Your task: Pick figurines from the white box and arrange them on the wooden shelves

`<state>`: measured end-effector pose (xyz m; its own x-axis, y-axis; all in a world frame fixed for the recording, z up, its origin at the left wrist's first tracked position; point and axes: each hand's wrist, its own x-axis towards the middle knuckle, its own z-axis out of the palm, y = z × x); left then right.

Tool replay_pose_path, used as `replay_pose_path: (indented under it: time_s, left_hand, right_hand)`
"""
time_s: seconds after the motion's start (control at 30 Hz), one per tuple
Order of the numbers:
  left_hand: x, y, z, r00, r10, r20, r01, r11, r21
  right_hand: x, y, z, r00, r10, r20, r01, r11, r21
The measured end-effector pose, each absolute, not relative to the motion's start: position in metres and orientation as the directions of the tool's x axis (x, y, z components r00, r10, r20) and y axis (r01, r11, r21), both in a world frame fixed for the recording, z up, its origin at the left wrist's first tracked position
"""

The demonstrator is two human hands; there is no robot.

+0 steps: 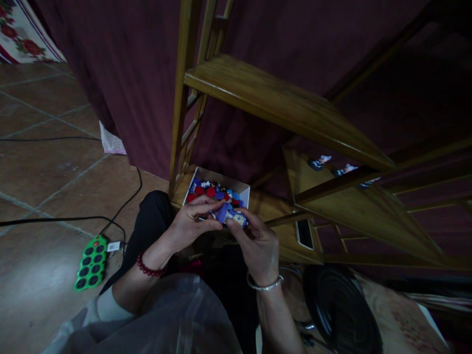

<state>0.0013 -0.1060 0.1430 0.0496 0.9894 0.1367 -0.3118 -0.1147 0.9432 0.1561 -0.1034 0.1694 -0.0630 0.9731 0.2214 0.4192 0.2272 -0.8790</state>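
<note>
A small purple-and-white figurine [236,216] is pinched between my two hands above my lap. Its purple, cone-like end [222,212] lies in the fingers of my left hand [191,219], which wears a red bead bracelet. The fingers and thumb of my right hand [256,241], with a silver bangle at the wrist, close on the white patterned end. Just beyond my hands stands an open white box [242,189] holding several small pieces in red, blue and purple. My left hand partly covers the box's near side.
Wooden shelving [265,91] rises in front of me. Several small figurines [319,162] stand on the right-hand shelf. A phone [304,233] lies on the low board. On the floor at left sits a green power strip [90,263] with black cables. A black round seat [341,307] is at lower right.
</note>
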Motion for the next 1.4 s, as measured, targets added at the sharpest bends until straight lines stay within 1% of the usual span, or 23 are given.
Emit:
replay_pose_path:
  time_s: [0.17,0.3,0.47,0.63,0.83,1.0,1.1,1.17,1.27,1.4]
  left_hand:
    - [0.000,-0.106,0.146,0.048,0.988,0.148,-0.266,-0.130,0.955]
    - [0.001,-0.105,0.144,0.038,0.991,0.125,-0.278,-0.110,0.954]
    - [0.002,-0.105,0.142,0.022,0.995,0.095,-0.316,-0.083,0.945]
    - [0.002,-0.107,0.144,0.020,0.997,0.070,-0.364,-0.058,0.930]
    - [0.004,-0.109,0.141,0.032,0.999,0.020,-0.464,-0.003,0.886]
    - [0.006,-0.110,0.136,0.046,0.999,-0.023,-0.514,0.044,0.857]
    - [0.006,-0.110,0.136,0.054,0.998,-0.038,-0.533,0.061,0.844]
    - [0.006,-0.110,0.137,0.053,0.998,-0.031,-0.529,0.054,0.847]
    - [0.006,-0.110,0.138,0.032,0.999,-0.011,-0.514,0.026,0.857]
    - [0.005,-0.110,0.138,0.011,1.000,0.009,-0.481,-0.002,0.877]
  right_hand:
    - [0.156,-0.102,0.168,-0.055,0.989,0.139,0.373,0.150,-0.916]
    - [0.156,-0.102,0.167,-0.069,0.978,0.199,0.405,0.210,-0.890]
    - [0.158,-0.102,0.167,-0.148,0.944,0.294,0.516,0.327,-0.791]
    - [0.159,-0.099,0.172,-0.247,0.872,0.422,0.608,0.479,-0.633]
    - [0.160,-0.095,0.176,-0.375,0.744,0.553,0.563,0.657,-0.502]
    - [0.162,-0.092,0.181,-0.469,0.668,0.578,0.517,0.738,-0.433]
    - [0.163,-0.091,0.183,-0.488,0.659,0.572,0.524,0.746,-0.412]
    - [0.163,-0.092,0.183,-0.476,0.685,0.552,0.556,0.721,-0.414]
    - [0.161,-0.093,0.183,-0.427,0.747,0.509,0.606,0.655,-0.452]
    - [0.158,-0.095,0.182,-0.353,0.808,0.472,0.626,0.579,-0.523]
